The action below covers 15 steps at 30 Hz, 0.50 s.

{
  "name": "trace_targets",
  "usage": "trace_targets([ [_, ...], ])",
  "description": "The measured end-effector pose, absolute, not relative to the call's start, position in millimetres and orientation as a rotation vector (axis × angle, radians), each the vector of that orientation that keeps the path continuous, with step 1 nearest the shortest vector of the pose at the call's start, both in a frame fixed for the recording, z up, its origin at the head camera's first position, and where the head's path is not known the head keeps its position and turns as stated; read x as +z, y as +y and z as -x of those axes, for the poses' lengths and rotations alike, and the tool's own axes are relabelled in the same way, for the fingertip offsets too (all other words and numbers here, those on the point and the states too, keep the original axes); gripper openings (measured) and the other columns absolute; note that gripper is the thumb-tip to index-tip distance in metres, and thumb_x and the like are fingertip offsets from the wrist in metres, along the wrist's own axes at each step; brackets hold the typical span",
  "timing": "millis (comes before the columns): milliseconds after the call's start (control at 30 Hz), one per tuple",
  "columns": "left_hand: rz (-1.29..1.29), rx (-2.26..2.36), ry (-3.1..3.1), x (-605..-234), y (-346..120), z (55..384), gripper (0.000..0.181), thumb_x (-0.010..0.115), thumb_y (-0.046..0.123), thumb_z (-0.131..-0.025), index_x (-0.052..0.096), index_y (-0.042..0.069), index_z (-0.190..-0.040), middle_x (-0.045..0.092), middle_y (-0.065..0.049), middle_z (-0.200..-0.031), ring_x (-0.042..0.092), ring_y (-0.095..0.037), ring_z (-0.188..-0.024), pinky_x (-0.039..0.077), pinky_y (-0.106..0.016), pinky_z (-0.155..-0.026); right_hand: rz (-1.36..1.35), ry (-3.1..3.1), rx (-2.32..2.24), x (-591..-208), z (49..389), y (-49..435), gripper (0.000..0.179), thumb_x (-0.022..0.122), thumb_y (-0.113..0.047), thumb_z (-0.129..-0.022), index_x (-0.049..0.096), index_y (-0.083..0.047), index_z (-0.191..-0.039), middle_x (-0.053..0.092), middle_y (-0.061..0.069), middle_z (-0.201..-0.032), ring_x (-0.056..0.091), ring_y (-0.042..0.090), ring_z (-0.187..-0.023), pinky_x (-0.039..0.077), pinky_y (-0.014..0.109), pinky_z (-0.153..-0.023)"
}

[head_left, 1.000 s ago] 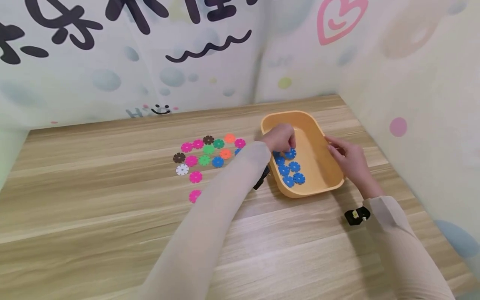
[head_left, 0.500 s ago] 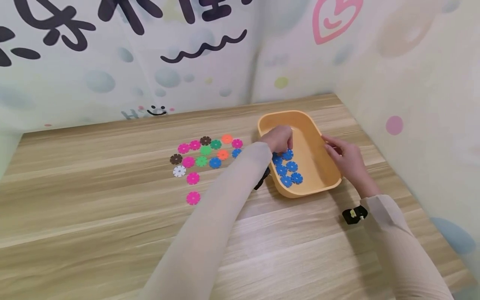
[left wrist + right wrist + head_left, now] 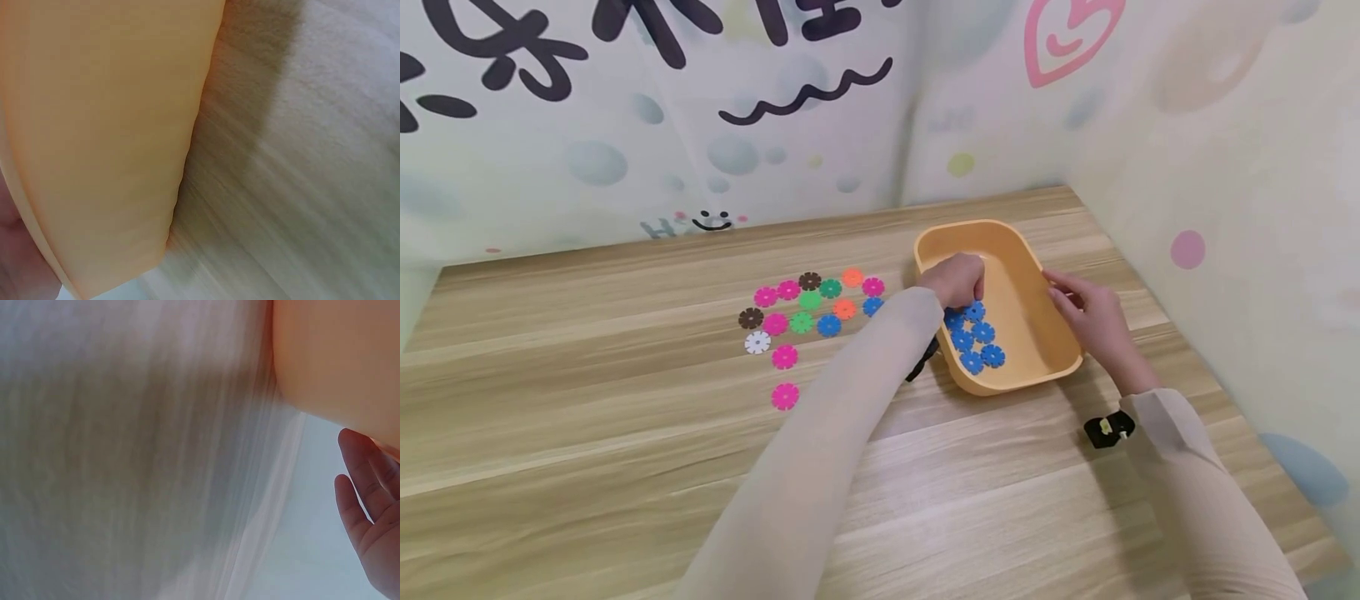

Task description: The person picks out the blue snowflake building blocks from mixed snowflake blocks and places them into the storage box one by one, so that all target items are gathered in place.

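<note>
An orange-yellow plastic bin [image 3: 1026, 333] stands at the right of the table, with several blue notched interlocking discs [image 3: 982, 332] along its left side. My left hand [image 3: 957, 279] reaches over the bin's left rim, fingers bent down at the upper blue discs. Its fingertips are hidden, so I cannot tell whether they pinch a disc. In the left wrist view the bin's outer wall [image 3: 106, 137] fills the left half, with part of the hand beyond the rim. My right hand [image 3: 1093, 321] holds the right rim; its fingers [image 3: 359, 459] show against the outer wall in the right wrist view.
Left of the bin, pink, brown, green, orange, blue and white discs lie flat on the wooden table [image 3: 587, 400], among them a white disc [image 3: 757, 342] and a pink disc [image 3: 786, 396]. Printed walls [image 3: 1247, 167] border the table behind and at right.
The head view has shifted slightly, sliding the scene a little left. My left hand has dipped slightly among the blue discs; the right hand keeps its place on the rim.
</note>
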State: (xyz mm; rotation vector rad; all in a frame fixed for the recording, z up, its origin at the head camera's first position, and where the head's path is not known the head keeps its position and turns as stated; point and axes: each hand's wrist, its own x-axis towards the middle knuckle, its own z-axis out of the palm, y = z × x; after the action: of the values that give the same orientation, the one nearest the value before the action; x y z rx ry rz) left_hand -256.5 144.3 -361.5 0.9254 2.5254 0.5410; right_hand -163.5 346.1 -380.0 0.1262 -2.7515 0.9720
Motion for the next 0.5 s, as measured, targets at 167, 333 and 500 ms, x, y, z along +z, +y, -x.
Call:
trace_targets([
  [167, -0.929, 0.532, 2.529, -360.8, 142.9, 256.5, 0.012, 0.057, 0.005, -0.086, 0.065, 0.010, -0.093, 0.059, 0.001, -0.092, 0.052, -0.012, -0.083, 0.042, -0.020, -0.069, -0.123, -2.756, 0.963, -380.5, 164.4, 346.3, 0.031, 0.052, -0.010, -0.093, 0.057, -0.001, -0.122, 0.062, 0.023, -0.107, 0.054, 0.008, -0.080, 0.040, 0.006, -0.063],
  [333, -0.991, 0.608, 2.526, -359.8, 139.6, 258.7, 0.018, 0.055, 0.008, -0.088, 0.067, 0.010, -0.102, 0.061, 0.001, -0.099, 0.052, -0.010, -0.086, 0.042, -0.019, -0.076, -0.122, -2.764, 0.966, -380.5, 165.1, 345.6, 0.031, 0.052, -0.009, -0.093, 0.056, 0.000, -0.123, 0.061, 0.023, -0.108, 0.057, 0.021, -0.084, 0.040, 0.005, -0.064],
  [500, -1.078, 0.659, 2.539, -349.1, 132.2, 259.1, 0.019, 0.055, 0.013, -0.090, 0.066, 0.009, -0.106, 0.061, 0.001, -0.102, 0.050, -0.012, -0.088, 0.041, -0.018, -0.080, -0.110, -2.767, 0.965, -380.2, 164.0, 345.8, 0.031, 0.052, -0.010, -0.093, 0.056, 0.000, -0.123, 0.061, 0.023, -0.108, 0.057, 0.026, -0.085, 0.040, 0.005, -0.064],
])
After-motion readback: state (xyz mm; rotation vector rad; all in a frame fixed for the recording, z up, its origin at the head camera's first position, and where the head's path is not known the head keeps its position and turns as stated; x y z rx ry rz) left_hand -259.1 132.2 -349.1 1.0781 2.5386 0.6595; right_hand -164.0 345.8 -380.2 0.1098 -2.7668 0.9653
